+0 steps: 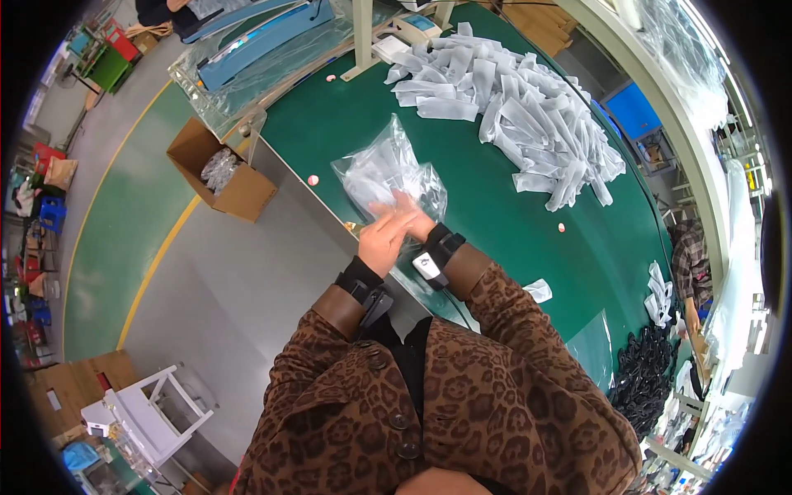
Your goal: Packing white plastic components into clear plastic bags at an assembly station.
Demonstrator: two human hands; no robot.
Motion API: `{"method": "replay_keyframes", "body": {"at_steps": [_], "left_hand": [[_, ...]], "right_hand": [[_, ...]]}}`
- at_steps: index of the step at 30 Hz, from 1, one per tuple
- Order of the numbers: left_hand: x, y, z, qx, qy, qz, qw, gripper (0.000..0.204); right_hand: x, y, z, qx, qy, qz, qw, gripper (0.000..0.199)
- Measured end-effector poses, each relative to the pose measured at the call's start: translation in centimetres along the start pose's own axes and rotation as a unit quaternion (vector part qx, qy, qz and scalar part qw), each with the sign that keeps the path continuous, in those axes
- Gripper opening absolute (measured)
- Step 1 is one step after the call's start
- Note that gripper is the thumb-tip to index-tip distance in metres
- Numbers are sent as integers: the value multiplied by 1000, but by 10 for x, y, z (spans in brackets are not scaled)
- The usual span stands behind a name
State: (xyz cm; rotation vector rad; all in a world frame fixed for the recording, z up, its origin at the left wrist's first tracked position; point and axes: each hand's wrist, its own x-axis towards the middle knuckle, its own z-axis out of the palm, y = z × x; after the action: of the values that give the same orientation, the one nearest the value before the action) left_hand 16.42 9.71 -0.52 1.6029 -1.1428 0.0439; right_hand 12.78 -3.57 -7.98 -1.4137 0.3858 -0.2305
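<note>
A clear plastic bag packed with white, translucent sleeve-like pieces lies near the front edge of the green table. Both my hands are at its near end. My left hand has its fingers stretched out toward the right, crossing in front of my right hand. My right hand touches the bag; its fingers are partly covered and smeared by motion. Dark bands circle both wrists, and a small white device is on the right one. Farther back sits a large heap of white translucent packets.
An open cardboard box with clear-wrapped items stands left of the table. One loose white packet, a clear sheet and a black pile lie to the right. Another person's plaid sleeve shows at far right. A white stool stands lower left.
</note>
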Motion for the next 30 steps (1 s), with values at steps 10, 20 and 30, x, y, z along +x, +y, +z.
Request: {"method": "replay_keyframes", "body": {"at_steps": [10, 20, 30], "left_hand": [[-9, 8, -22, -7, -87, -37, 996, 24], [-18, 14, -11, -63, -88, -6, 994, 27], [-8, 19, -24, -54, -103, -15, 993, 26]], "right_hand": [[3, -15, 38, -636, 92, -133, 754, 85], [45, -49, 58, -687, 1, -96, 720, 73], [73, -31, 52, -677, 48, -201, 706, 62]]}}
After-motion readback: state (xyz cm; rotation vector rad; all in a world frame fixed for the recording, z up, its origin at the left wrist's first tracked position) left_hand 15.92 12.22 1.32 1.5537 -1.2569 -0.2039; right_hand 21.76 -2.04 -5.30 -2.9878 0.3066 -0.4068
